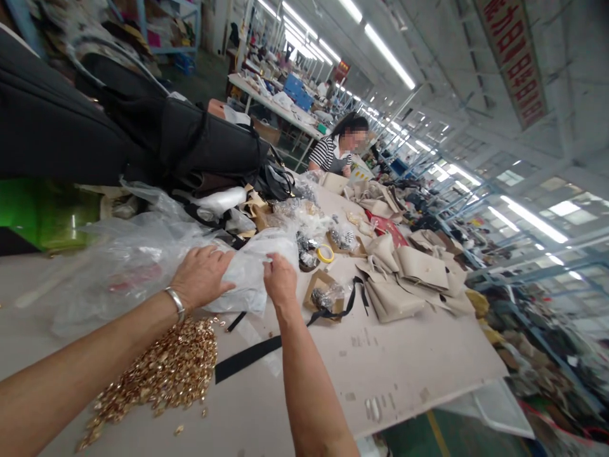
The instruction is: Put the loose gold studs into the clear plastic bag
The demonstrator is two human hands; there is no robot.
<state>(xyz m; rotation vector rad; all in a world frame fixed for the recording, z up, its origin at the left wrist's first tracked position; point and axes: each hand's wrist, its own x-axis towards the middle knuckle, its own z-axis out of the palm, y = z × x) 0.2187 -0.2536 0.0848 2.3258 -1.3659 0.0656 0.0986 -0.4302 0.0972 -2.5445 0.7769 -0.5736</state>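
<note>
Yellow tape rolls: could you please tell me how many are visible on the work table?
1. The yellow tape roll lies flat on the table, just beyond the right hand, beside small bags of hardware. Others may be hidden under the plastic bags.

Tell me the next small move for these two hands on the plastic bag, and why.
Probably spread the bag's mouth apart. The left hand lies flat on the clear plastic bag, while the right hand pinches its upper edge, so both already have it. The pile of gold metal pieces lies loose on the table just below the left wrist.
</note>
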